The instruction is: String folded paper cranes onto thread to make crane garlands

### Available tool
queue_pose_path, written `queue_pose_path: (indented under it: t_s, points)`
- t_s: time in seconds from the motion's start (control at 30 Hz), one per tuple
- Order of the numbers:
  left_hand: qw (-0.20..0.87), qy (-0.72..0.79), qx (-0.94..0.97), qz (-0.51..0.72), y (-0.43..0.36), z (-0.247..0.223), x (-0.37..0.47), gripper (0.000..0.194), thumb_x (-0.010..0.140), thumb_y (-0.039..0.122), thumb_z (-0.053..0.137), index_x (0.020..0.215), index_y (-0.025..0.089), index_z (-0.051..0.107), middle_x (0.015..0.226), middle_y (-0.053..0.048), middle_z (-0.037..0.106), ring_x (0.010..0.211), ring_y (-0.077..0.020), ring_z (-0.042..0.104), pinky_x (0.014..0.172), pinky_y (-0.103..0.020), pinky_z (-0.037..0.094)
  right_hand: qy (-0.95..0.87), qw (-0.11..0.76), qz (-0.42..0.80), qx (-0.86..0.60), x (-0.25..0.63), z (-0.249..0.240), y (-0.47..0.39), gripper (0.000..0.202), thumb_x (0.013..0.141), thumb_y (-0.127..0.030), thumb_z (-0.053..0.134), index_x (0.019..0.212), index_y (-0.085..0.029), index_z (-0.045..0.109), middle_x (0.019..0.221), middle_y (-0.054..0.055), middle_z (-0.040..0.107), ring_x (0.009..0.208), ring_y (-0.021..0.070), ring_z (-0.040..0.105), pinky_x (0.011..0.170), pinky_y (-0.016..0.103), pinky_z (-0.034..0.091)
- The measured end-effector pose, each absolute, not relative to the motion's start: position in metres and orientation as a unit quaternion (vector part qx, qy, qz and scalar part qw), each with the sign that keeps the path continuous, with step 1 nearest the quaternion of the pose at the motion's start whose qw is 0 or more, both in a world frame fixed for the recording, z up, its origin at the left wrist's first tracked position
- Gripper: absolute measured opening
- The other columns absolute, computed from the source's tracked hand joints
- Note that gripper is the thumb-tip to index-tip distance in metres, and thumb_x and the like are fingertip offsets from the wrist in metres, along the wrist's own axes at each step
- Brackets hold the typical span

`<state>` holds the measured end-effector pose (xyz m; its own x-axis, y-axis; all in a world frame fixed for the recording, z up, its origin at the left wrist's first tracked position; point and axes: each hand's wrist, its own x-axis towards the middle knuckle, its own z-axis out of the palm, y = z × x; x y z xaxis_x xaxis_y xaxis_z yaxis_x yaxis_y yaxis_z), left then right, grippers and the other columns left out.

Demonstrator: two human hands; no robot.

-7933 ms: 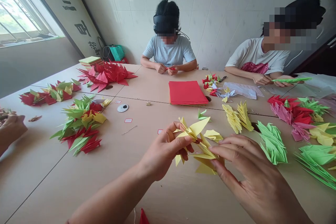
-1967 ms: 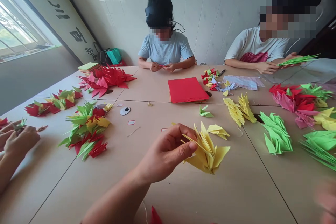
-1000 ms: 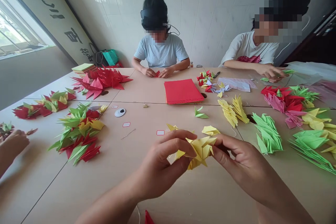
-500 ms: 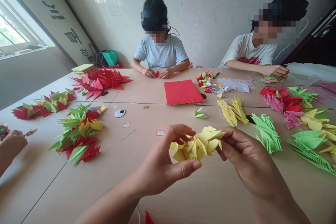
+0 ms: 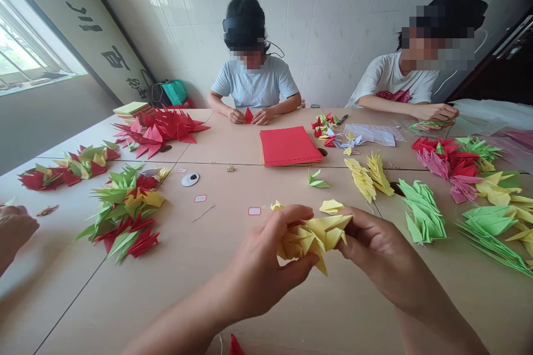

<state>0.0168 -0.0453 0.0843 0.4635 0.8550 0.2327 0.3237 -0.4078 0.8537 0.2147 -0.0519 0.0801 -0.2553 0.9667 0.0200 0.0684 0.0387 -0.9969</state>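
Left hand (image 5: 260, 266) held the spiky yellow folded-paper cluster (image 5: 314, 237) between thumb and curled fingers, right hand (image 5: 377, 252) gripped its right end. Cluster was up over the smooth tan desk (image 5: 312, 313), in front of the person. Small yellow folded-paper piece (image 5: 331, 207) lay just beyond, light-green folded-paper bundle (image 5: 422, 213) to the right, square red paper stack (image 5: 290, 146) farther back.

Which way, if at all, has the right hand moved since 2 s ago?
Yes, leftward: then blurred, right of the green pile by the table hole, the right hand is now left of it, at the yellow folded paper.
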Motion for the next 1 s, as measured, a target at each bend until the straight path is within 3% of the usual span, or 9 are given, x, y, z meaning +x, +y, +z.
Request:
queue_pose_path:
  t_s: [0.17, 0.4, 0.63, 0.77, 0.9, 1.0]
  points:
    - [0.334, 0.391, 0.780, 0.357, -0.045, 0.081, 0.013, 0.047, 0.084, 0.022, 0.064, 0.124, 0.029, 0.042, 0.121, -0.006, 0.062, 0.103, -0.0187, 0.060, 0.086, -0.030, 0.049, -0.547, 0.492, 0.523, -0.431, 0.218, 0.077, -0.048, 0.025, 0.081, -0.046, 0.066, 0.078, -0.021, 0.063, 0.066, -0.001, 0.052, 0.056, 0.0101, 0.045, 0.051, 0.020, 0.043]
    - [0.293, 0.393, 0.802, 0.341, -0.044, 0.084, 0.010, 0.047, 0.085, 0.019, 0.061, 0.126, 0.030, 0.039, 0.123, -0.004, 0.061, 0.099, -0.0147, 0.060, 0.085, -0.026, 0.049, -0.479, 0.543, 0.548, -0.418, 0.223, 0.074, -0.046, 0.017, 0.079, -0.040, 0.071, 0.075, -0.024, 0.068, 0.062, -0.003, 0.054, 0.053, 0.0080, 0.042, 0.047, 0.017, 0.039]
    - [0.260, 0.399, 0.811, 0.339, -0.043, 0.092, 0.006, 0.040, 0.084, 0.016, 0.061, 0.118, 0.028, 0.044, 0.110, -0.001, 0.065, 0.089, -0.0145, 0.060, 0.080, -0.027, 0.048, -0.490, 0.564, 0.503, -0.434, 0.233, 0.078, -0.046, 0.021, 0.080, -0.042, 0.068, 0.069, -0.024, 0.065, 0.059, -0.002, 0.050, 0.055, 0.0109, 0.043, 0.049, 0.021, 0.038]
    - [0.293, 0.408, 0.811, 0.298, -0.042, 0.095, 0.002, 0.039, 0.084, 0.020, 0.063, 0.118, 0.031, 0.046, 0.111, 0.001, 0.064, 0.092, -0.0148, 0.060, 0.081, -0.026, 0.047, -0.540, 0.563, 0.430, -0.455, 0.234, 0.080, -0.051, 0.019, 0.084, -0.040, 0.064, 0.073, -0.024, 0.063, 0.061, -0.002, 0.051, 0.058, 0.0117, 0.046, 0.051, 0.021, 0.041]
    - [0.354, 0.389, 0.797, 0.297, -0.044, 0.095, 0.001, 0.051, 0.079, 0.044, 0.069, 0.122, 0.032, 0.045, 0.120, 0.000, 0.058, 0.109, -0.0185, 0.054, 0.090, -0.027, 0.042, -0.627, 0.516, 0.269, -0.519, 0.222, 0.081, -0.063, 0.010, 0.086, -0.033, 0.061, 0.092, -0.026, 0.064, 0.066, -0.002, 0.057, 0.059, 0.0122, 0.052, 0.052, 0.021, 0.043]
    - [0.372, 0.365, 0.769, 0.371, -0.046, 0.093, 0.002, 0.053, 0.075, 0.056, 0.067, 0.118, 0.031, 0.048, 0.111, 0.001, 0.058, 0.106, -0.0177, 0.051, 0.094, -0.027, 0.038, -0.694, 0.477, 0.130, -0.523, 0.208, 0.083, -0.069, 0.007, 0.086, -0.025, 0.059, 0.092, -0.026, 0.062, 0.065, -0.005, 0.057, 0.054, 0.0100, 0.050, 0.052, 0.019, 0.042]
